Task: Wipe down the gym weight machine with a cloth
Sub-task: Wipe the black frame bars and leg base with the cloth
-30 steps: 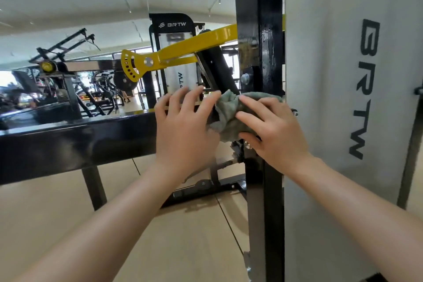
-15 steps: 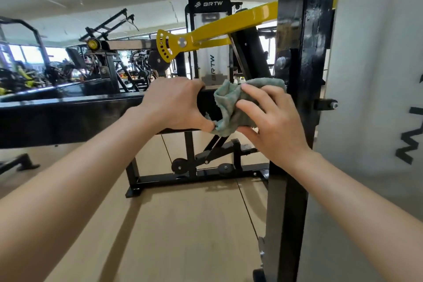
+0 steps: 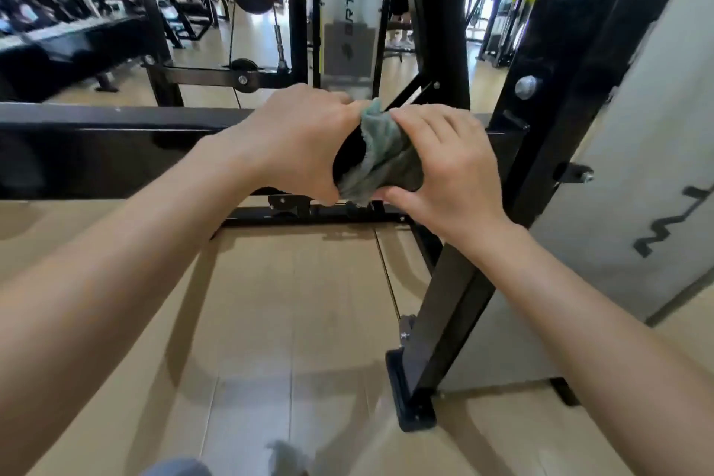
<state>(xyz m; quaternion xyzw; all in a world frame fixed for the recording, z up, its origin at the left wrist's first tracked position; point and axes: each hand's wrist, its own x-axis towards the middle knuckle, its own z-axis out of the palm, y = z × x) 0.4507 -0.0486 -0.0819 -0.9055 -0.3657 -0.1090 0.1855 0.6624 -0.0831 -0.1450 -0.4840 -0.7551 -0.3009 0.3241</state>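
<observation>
Gym floor, fuzzy cloth, square black bar

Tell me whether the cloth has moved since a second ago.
Yes. The cloth has shifted left, off the black upright post it overlapped, and now wraps the horizontal bar beside it.

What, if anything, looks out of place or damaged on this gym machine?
Nothing stands out. The left hand grips the black bar, the right hand holds the green cloth round it; no spill or damage shows.
</observation>
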